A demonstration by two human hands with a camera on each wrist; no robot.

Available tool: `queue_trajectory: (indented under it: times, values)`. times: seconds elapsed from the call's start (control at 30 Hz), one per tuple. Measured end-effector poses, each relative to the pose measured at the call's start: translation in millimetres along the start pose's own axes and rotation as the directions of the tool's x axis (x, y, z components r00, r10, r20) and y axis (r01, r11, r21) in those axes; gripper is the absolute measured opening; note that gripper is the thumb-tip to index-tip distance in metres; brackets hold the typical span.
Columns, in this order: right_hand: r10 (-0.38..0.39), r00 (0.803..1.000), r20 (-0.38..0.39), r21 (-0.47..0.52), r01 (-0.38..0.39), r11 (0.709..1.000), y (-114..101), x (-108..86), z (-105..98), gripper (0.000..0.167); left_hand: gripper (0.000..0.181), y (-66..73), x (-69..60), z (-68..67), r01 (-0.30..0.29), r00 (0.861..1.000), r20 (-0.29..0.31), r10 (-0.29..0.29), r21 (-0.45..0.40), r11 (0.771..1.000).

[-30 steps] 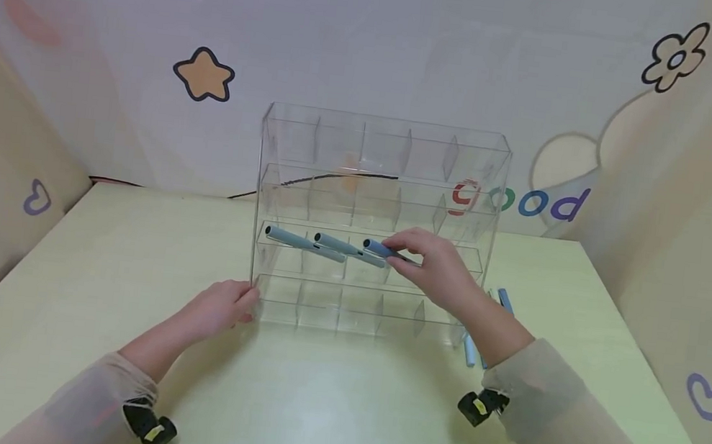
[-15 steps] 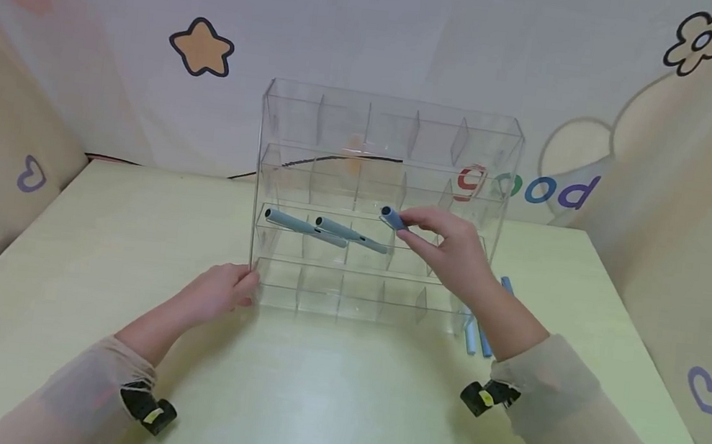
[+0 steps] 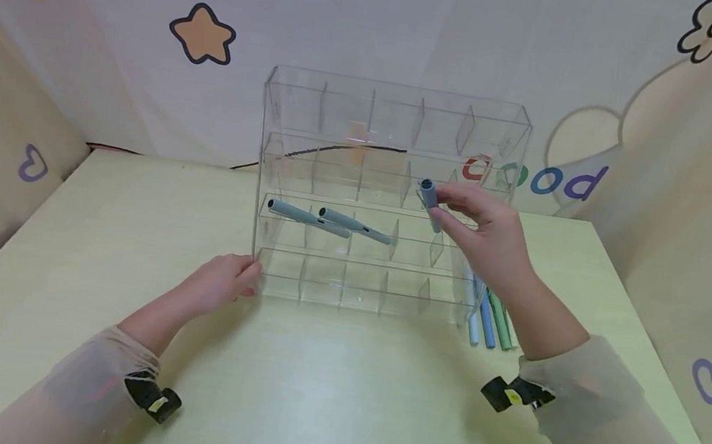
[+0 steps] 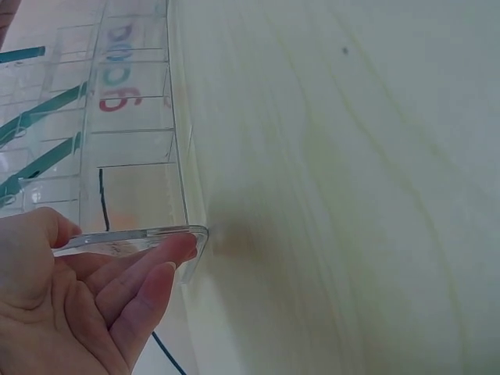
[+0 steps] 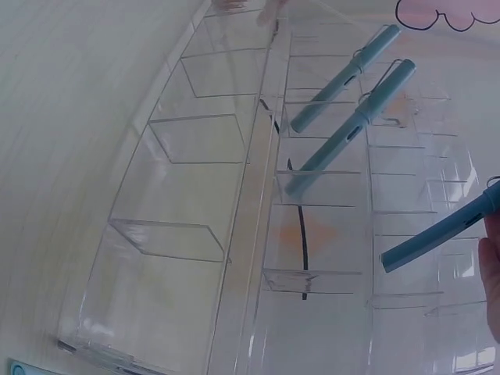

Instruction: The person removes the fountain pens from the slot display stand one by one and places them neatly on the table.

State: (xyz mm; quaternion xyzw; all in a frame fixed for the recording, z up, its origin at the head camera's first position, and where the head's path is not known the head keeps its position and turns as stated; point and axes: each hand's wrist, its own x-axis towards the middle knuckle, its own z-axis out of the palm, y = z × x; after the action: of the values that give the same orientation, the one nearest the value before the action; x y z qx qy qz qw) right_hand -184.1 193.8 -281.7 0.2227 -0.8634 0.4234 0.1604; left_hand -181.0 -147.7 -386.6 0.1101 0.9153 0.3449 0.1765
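A clear acrylic rack (image 3: 400, 96) with several rows of compartments stands on the table. My left hand (image 3: 219, 284) grips its lower left edge; in the left wrist view, the thumb and fingers of the left hand (image 4: 101, 289) lie either side of the clear side panel (image 4: 141, 236). Thumb and fingers of my right hand (image 3: 491, 236) pinch a capped blue pen (image 3: 429, 195), held steeply tilted before the rack's right half. In the right wrist view this pen (image 5: 437, 234) shows its lower end free. Two similar pens (image 3: 295, 213) (image 3: 355, 226) lean in the second row from the bottom.
Several blue and green pens (image 3: 500, 324) lie on the table by the rack's lower right corner, partly behind my right forearm. A printed cloth backdrop (image 3: 363, 27) hangs behind the table (image 3: 326, 385).
My right hand has lifted the pen out from beside the other two, carried it up and right, and turned it steeper. The left hand keeps its grip. The head view has tilted downward slightly.
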Motion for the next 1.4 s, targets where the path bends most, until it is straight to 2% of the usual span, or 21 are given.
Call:
queue_trajectory:
  times: [0.13, 0.47, 0.6, 0.77, 0.87, 1.0, 1.2, 1.4]
  values:
    - [0.045, 0.999, -0.016, -0.013, -0.045, 0.999, -2, -3.1, -9, 0.027, 0.043, -0.1, 1.0, 0.3, -0.009, 1.000, 0.002, 0.009, 0.009, 1.000]
    - [0.041, 0.993, -0.106, -0.034, -0.044, 0.998, 1, -20.7, -37, 0.028, 0.042, 1.4, 4.1, 0.4, -0.012, 1.000, -0.001, 0.012, 0.009, 1.000]
    - [0.057, 0.992, -0.113, -0.031, -0.060, 0.998, 8, -27.4, -48, 0.027, 0.042, 0.8, 4.1, 0.9, -0.001, 1.000, -0.005, 0.001, 0.007, 1.000]
    - [0.134, 0.985, -0.108, -0.017, -0.136, 0.991, 17, -32.6, -58, 0.029, 0.042, -1.2, 3.7, 1.0, -0.006, 1.000, -0.010, 0.006, 0.006, 1.000]
    - [0.207, 0.972, -0.109, 0.006, -0.208, 0.978, 26, -35.8, -63, 0.032, 0.043, -1.0, 4.1, 1.6, -0.011, 1.000, -0.011, 0.011, 0.005, 1.000]
    - [0.318, 0.942, -0.109, 0.064, -0.312, 0.948, 44, -41.4, -72, 0.033, 0.043, -0.1, 4.7, 1.7, -0.016, 1.000, -0.018, 0.016, 0.004, 1.000]
    - [0.406, 0.907, -0.109, 0.100, -0.396, 0.913, 70, -56.3, -86, 0.032, 0.044, 0.9, 5.4, 1.6, -0.015, 1.000, -0.012, 0.015, 0.011, 1.000]
    - [0.542, 0.840, -0.023, 0.031, -0.541, 0.840, 91, -69.4, -96, 0.047, 0.045, 0.3, 2.1, 1.0, 0.002, 1.000, -0.008, -0.002, -0.003, 1.000]
